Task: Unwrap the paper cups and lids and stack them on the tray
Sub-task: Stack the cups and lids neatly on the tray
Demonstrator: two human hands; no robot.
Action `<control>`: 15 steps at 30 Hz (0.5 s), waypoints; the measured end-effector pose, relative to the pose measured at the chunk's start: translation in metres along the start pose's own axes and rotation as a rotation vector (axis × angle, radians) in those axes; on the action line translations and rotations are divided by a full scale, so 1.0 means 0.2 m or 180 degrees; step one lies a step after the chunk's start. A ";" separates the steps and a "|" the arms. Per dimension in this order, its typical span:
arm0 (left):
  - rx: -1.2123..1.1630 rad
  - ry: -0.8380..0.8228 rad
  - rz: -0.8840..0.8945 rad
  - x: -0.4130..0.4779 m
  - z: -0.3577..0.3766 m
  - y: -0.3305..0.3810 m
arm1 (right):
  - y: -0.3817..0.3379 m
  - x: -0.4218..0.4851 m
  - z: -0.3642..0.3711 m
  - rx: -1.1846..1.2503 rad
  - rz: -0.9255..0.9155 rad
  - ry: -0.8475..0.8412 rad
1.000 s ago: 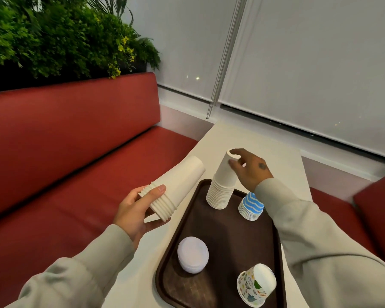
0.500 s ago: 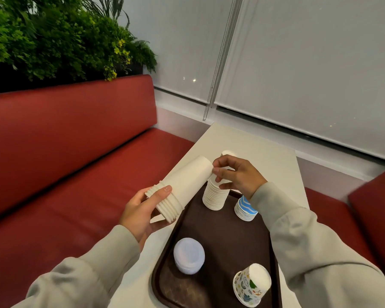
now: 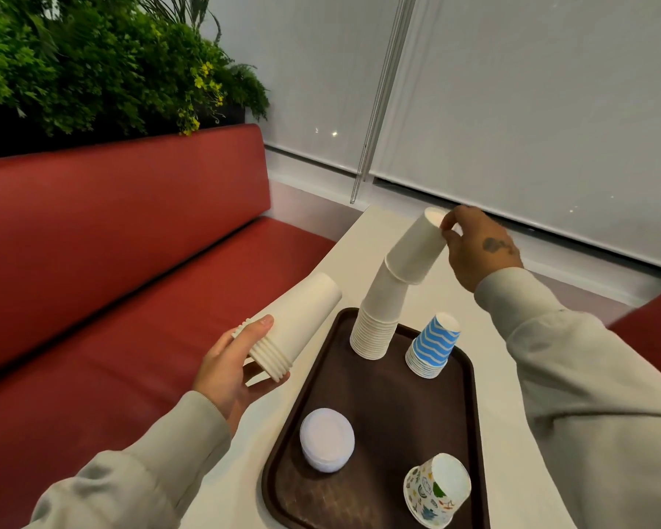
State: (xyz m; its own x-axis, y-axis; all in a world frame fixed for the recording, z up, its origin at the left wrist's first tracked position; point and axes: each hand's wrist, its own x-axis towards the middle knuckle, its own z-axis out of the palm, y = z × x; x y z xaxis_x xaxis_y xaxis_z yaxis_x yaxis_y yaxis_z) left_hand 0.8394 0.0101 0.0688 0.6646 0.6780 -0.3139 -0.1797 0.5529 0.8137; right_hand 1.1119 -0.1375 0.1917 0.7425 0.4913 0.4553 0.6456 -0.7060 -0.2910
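A dark brown tray (image 3: 390, 414) lies on the white table. At its far left corner stands an upside-down stack of white cups (image 3: 374, 322). My right hand (image 3: 477, 250) pinches the base of a single white cup (image 3: 416, 250), tilted, its mouth resting over the top of that stack. My left hand (image 3: 233, 364) grips a short stack of white cups (image 3: 298, 322) on its side, left of the tray. Also on the tray are a blue striped cup stack (image 3: 434, 345), a stack of white lids (image 3: 327, 439) and a patterned cup stack (image 3: 435, 490).
The white table (image 3: 378, 227) runs to the window wall with its blinds. A red bench seat (image 3: 130, 299) lies to the left, with green plants behind its backrest. Another red cushion (image 3: 653, 330) shows at the right.
My right hand took one cup off the stack in my left hand and carried it right and up onto the top of the standing white stack. The left hand stayed roughly in place.
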 end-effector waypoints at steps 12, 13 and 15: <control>-0.0013 0.0031 -0.0003 -0.01 -0.02 -0.01 | -0.01 -0.20 0.30 -0.0662 -0.0277 -0.1404; -0.0005 0.0030 -0.0001 -0.01 -0.01 -0.01 | -0.01 -0.21 0.30 -0.0646 -0.0304 -0.1365; 0.0023 0.0003 0.0003 -0.01 0.00 -0.01 | -0.04 -0.22 0.29 -0.0369 -0.0426 -0.1106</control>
State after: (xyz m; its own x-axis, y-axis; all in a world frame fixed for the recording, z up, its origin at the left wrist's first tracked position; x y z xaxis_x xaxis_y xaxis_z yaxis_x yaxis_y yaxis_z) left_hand 0.8378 0.0085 0.0680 0.6638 0.6790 -0.3135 -0.1752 0.5488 0.8174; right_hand 1.0841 -0.1232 0.1253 0.6821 0.7124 0.1650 0.7312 -0.6672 -0.1421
